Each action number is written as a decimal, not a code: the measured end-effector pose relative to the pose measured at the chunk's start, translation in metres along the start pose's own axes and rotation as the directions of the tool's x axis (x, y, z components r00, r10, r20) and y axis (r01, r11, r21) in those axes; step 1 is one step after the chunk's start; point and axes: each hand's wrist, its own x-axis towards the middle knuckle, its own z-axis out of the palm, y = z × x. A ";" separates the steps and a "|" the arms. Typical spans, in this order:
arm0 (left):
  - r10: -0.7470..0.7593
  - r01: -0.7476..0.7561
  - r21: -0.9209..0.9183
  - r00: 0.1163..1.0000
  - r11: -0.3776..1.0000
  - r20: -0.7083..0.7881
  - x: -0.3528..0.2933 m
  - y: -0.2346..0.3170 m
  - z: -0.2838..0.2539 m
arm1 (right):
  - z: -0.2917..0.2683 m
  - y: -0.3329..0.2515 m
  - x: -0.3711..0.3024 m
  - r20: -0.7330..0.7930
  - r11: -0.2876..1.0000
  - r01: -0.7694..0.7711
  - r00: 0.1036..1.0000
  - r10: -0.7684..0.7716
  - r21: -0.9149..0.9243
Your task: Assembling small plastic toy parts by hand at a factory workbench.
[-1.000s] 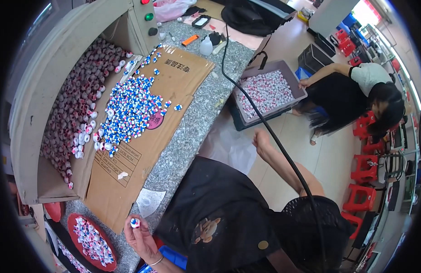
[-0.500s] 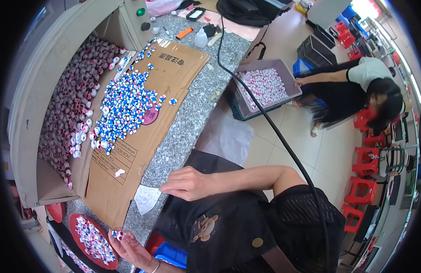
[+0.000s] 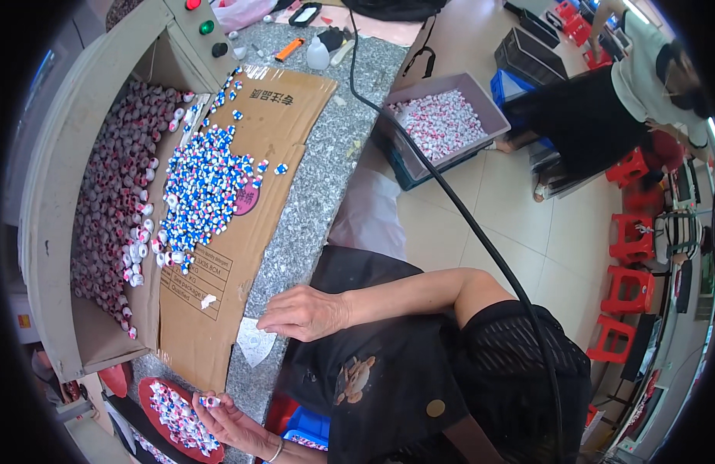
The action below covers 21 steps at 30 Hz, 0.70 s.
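Observation:
My left hand (image 3: 235, 427), low in the picture, pinches a small round white piece (image 3: 210, 401) with pink and dark markings between thumb and fingers. Beside it lies a red oval tray (image 3: 145, 390) heaped with similar white, pink and blue pieces. My right hand (image 3: 305, 313) is at the counter's near edge with its fingers curled together. Its fingertips touch or cover the top of a white printed sheet (image 3: 256, 346); whatever is between them is hidden. Past my hands, a flattened cardboard sheet (image 3: 276, 116) bears a pile of small blue-and-white pieces (image 3: 207, 185).
An open-fronted box (image 3: 44, 255) full of white-and-pink pieces stands at left. A black cable (image 3: 450, 205) crosses the view. To the right are a grey bin (image 3: 493, 124) of pieces, a walking co-worker (image 3: 582, 108) and red stools (image 3: 632, 236). An orange cutter (image 3: 289, 49) lies far back.
The co-worker has let go of the bin, straightened up and turned away. The piece in my left hand is turned to show less blue. My right hand stays by the sheet; the view has shifted slightly.

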 end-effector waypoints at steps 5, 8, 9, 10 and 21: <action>0.027 -0.021 0.096 0.998 0.995 -0.060 -0.005 -0.001 0.004 | -0.002 0.000 0.002 0.027 1.000 -0.013 1.000 0.014 -0.027; 0.085 -0.017 0.370 0.982 0.929 -0.169 -0.006 -0.004 -0.001 | -0.008 -0.001 0.002 0.086 0.995 -0.044 0.995 0.051 -0.087; 0.176 -0.088 0.473 0.973 0.876 -0.146 -0.001 -0.007 -0.009 | -0.012 0.000 0.001 0.127 0.991 -0.086 0.987 0.099 -0.103; 0.237 -0.122 0.524 0.959 0.843 -0.158 0.005 -0.007 -0.015 | -0.013 0.001 0.001 0.137 0.987 -0.106 0.983 0.122 -0.117; 0.538 -0.044 0.996 0.843 0.073 -0.002 0.043 -0.002 -0.106 | -0.008 0.036 0.089 0.279 0.956 -0.108 0.942 0.186 -0.272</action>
